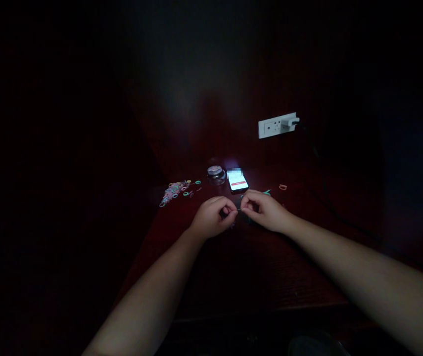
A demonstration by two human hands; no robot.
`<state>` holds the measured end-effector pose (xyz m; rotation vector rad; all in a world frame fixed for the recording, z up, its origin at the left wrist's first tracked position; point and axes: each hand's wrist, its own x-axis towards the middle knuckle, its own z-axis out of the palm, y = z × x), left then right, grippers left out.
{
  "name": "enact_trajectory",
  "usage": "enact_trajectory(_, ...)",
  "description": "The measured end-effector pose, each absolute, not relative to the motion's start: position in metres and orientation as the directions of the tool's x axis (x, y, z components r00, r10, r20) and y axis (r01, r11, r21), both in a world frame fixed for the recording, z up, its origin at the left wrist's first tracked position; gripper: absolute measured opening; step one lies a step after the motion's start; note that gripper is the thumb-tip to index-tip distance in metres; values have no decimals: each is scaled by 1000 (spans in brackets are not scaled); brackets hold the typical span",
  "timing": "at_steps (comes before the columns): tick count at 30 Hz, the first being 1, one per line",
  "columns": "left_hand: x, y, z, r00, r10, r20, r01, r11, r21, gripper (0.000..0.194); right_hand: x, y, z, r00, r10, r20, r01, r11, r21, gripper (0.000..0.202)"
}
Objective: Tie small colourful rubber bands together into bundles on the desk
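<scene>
Over the dark red table [256,267], my left hand [214,216] and my right hand [265,210] face each other, fingertips nearly touching. Both are pinched closed, and a tiny thin item [239,209] spans the small gap between them; it is too small to name. Just beyond my hands lies a phone [238,181] with its screen lit. Beside it, to the left, stands a small round clear jar [216,175] with a pale lid. A pile of small coloured bands [174,192] is spread at the left.
A pinkish band [283,187] and a green piece [266,192] lie beyond my right hand. On the back wall is a white socket [276,126] with a plug, its dark cable hanging at the right. Surroundings are very dark.
</scene>
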<state>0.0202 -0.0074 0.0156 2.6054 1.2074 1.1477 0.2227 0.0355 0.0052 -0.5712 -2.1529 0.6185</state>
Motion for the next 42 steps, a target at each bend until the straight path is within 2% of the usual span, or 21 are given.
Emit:
enact_trajectory(16, 15, -4, 20, 391, 672, 629, 690, -666, 283, 5, 222, 38, 1, -563, 599, 569, 220, 772, -596, 11)
enact_trajectory(19, -3, -7, 29, 219, 694, 686, 783, -544, 300, 9, 224, 41, -1, -567, 608, 556, 189, 752, -631, 9)
enact_trajectory(22, -29, -23, 29, -47, 715, 698, 832, -359, 424, 12, 224, 44, -3, -551, 624, 554, 158, 730, -665, 10)
enact_trajectory(26, -53, -56, 6, -230, 802, 551, 866, -90, 492, 15, 220, 45, -7, -554, 603, 573, 129, 743, -657, 10)
enact_trajectory(30, -58, -72, -12, -260, 856, 447, 898, 44, 438, 10, 217, 43, -7, -529, 601, 599, 117, 750, -651, 10)
enact_trajectory(35, -57, -71, -16, -202, 887, 416, 935, 47, 352, 9, 219, 44, -2, -455, 623, 636, 97, 745, -660, 12)
enact_trajectory(42, -69, -71, -18, -219, 874, 433, 908, 19, 419, 11, 219, 43, -1, -421, 632, 651, 86, 742, -665, 10)
